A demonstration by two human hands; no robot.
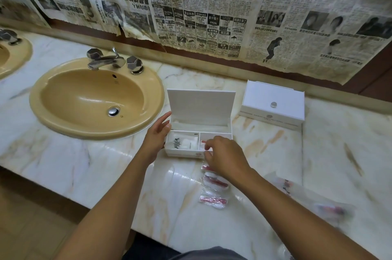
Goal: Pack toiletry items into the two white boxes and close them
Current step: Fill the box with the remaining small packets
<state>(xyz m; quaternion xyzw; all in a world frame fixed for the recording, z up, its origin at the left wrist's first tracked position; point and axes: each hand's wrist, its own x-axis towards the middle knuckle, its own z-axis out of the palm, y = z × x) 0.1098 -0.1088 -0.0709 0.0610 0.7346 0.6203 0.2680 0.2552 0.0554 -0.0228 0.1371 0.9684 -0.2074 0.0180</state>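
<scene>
Head view, red-and-clear sachets (213, 187) nearest me on the marble counter (318, 153), my right hand (224, 156) pinching a small packet over the open white box (198, 130), front-right compartment, my left hand (158, 132) uncurled against its left wall, closed white box (273, 102) farther right.

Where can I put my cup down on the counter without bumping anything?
The marble between the sink and the open box is bare, and so is the strip between the open box and the closed box. It is crowded near the front, where packets lie under the right hand.
</scene>
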